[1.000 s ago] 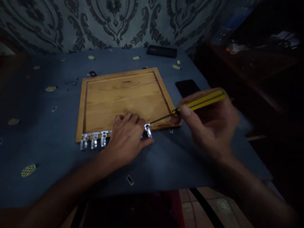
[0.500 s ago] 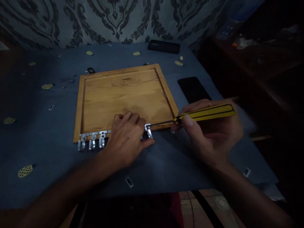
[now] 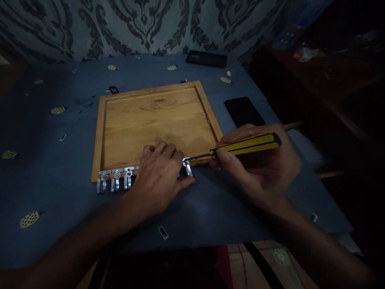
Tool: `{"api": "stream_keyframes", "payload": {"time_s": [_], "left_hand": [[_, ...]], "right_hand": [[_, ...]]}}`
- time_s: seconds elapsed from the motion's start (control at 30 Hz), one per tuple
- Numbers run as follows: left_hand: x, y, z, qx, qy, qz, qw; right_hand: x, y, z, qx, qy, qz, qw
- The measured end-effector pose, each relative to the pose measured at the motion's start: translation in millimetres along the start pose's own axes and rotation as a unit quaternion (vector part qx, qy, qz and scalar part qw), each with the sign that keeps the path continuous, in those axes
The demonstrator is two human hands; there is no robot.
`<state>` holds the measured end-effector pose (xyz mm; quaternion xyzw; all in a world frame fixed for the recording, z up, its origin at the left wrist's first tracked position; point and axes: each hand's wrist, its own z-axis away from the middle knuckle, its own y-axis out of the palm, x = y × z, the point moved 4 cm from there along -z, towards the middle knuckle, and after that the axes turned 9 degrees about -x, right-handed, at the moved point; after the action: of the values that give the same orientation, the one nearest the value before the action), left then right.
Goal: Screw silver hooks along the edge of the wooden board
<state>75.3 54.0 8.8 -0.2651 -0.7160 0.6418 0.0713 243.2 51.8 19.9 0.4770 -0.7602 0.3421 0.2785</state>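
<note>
A wooden board point(image 3: 156, 120) with a raised frame lies flat, metal hooks point(image 3: 116, 180) lined along its near edge. My left hand point(image 3: 161, 176) is closed over that edge, fingers curled on the wood and thumb beside the rightmost hook point(image 3: 188, 166). It hides the middle hooks. In my right hand point(image 3: 258, 168) is a yellow-and-black screwdriver point(image 3: 249, 144), gripped by its handle and tilted low. Its tip meets the plate of the rightmost hook; the screw itself is too small to make out.
A black phone point(image 3: 245, 111) lies right of the board, near my right hand. Another dark flat object point(image 3: 206, 59) rests at the back. Black hangers point(image 3: 113, 90) stick out behind the board. A patterned blue cloth point(image 3: 75, 216) covers the table; a dark shelf point(image 3: 325, 88) stands at right.
My right hand and the screwdriver handle have shifted left, and the handle has turned in the grip. The tip stays at the rightmost hook. My left hand has hardly moved.
</note>
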Motion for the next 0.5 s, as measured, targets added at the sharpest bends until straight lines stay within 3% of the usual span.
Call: {"api": "stream_keyframes", "payload": {"time_s": [0.27, 0.5], "left_hand": [[-1, 0.5, -1, 0.026, -0.013, -0.003, 1.0], [1, 0.3, -1, 0.044, -0.021, 0.004, 0.999]], "right_hand": [[16, 25, -24, 0.12, -0.096, 0.095, 0.984], [18, 42, -35, 0.147, -0.128, 0.071, 0.978]]}}
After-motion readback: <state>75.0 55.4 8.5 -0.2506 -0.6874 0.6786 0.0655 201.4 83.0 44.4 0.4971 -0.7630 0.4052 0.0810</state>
